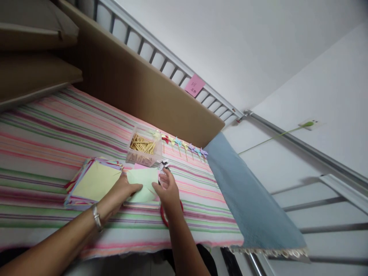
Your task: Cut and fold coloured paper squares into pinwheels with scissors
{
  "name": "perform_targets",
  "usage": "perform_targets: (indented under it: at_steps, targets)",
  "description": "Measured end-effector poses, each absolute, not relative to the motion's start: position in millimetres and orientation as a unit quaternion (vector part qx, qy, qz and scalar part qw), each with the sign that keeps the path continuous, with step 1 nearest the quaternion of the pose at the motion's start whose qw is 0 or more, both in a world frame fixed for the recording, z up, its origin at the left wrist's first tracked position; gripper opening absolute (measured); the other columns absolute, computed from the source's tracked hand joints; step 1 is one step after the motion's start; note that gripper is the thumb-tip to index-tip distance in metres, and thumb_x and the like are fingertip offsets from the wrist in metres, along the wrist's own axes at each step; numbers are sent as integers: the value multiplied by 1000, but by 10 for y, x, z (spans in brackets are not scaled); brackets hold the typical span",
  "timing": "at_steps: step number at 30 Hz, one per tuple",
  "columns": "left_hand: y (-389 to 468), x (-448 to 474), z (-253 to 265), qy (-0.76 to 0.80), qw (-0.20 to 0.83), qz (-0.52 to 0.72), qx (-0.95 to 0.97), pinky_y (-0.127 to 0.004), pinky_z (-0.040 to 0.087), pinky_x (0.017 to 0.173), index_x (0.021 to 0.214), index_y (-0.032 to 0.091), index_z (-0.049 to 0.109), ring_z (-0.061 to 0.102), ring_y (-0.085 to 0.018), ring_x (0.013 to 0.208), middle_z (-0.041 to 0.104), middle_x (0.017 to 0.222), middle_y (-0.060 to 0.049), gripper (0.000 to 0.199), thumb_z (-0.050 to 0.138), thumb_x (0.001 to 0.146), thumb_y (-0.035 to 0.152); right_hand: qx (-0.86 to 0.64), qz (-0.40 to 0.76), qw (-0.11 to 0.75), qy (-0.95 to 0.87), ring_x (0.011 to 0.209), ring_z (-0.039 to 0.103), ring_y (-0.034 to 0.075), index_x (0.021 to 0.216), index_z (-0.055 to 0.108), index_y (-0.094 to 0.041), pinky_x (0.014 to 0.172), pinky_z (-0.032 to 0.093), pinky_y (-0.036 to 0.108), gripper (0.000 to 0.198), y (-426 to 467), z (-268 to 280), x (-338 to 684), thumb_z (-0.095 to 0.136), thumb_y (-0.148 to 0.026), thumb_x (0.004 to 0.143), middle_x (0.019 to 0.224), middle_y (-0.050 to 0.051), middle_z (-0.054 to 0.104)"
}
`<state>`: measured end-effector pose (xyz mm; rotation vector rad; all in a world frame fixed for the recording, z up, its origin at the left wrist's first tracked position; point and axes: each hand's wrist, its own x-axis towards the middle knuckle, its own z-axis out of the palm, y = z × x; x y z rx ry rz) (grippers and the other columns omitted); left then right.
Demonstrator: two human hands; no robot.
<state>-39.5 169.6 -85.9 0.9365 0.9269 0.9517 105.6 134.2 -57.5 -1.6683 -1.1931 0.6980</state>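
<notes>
A pale green sheet of paper (143, 176) is spread between my two hands over the striped cloth. My left hand (122, 189) grips its left edge, thumb lying on top and fingers mostly hidden. At the right edge, my right hand (169, 189) has its thumb on the paper and its other fingers curled. A stack of coloured paper (96, 182), pale yellow on top, lies left of my left hand. Beyond the sheet stands a clear plastic box (158, 151) of wooden sticks (141, 145). A red loop-shaped handle (162, 216) shows partly under my right wrist.
Small paper pinwheels (178, 142) on sticks lie in a row right of the box. A brown board (143, 88) lines the back, below a metal railing with a pink note (195, 85). Cardboard boxes (34, 73) stand at left; blue cloth (247, 199) hangs at right.
</notes>
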Motion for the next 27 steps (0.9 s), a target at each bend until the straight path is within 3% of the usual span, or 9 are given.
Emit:
perform_targets:
  at_steps: [3,5,9,14,22,27]
  targets:
    - [1692,-390,-877,407,703,399,426,-20,32,42,84,11,62,47,-10,43,58,53,4,28,61,56,17,-610,455,482,-434,77,63,20,128,34,-19,67,50,31,78,1369,-608,1033,68,-19,57,84,2,66]
    - [1693,-391,-870,398,716,382,427,-20,32,42,85,12,62,48,-10,43,58,52,5,29,60,57,15,-585,486,484,-432,76,62,19,128,34,-20,65,49,29,80,1378,-621,999,69,-16,56,86,2,66]
    - [1698,-394,-854,404,728,373,410,-23,41,50,91,14,64,57,-15,53,64,55,3,36,62,55,13,-609,450,470,-454,80,61,18,122,44,-19,68,48,27,73,1376,-598,956,67,-12,54,94,3,65]
    - [1702,-385,-907,353,781,349,378,-30,47,66,83,12,66,64,-21,67,69,65,-3,27,67,58,23,-619,438,494,-425,80,61,20,117,49,-20,67,50,29,65,1370,-630,956,64,-12,55,91,2,66]
    - [1690,-358,-957,362,759,380,386,-23,40,52,67,13,62,57,-14,51,63,53,1,24,70,58,34,-565,476,580,-342,67,63,19,108,48,-18,61,51,30,56,1365,-821,902,66,-15,55,82,1,67]
    - [1689,-363,-974,368,751,383,393,-23,39,51,66,13,62,56,-14,49,64,55,0,25,69,58,36,-565,472,600,-313,67,63,18,116,43,-18,59,51,29,63,1307,-841,857,65,-15,57,83,2,67]
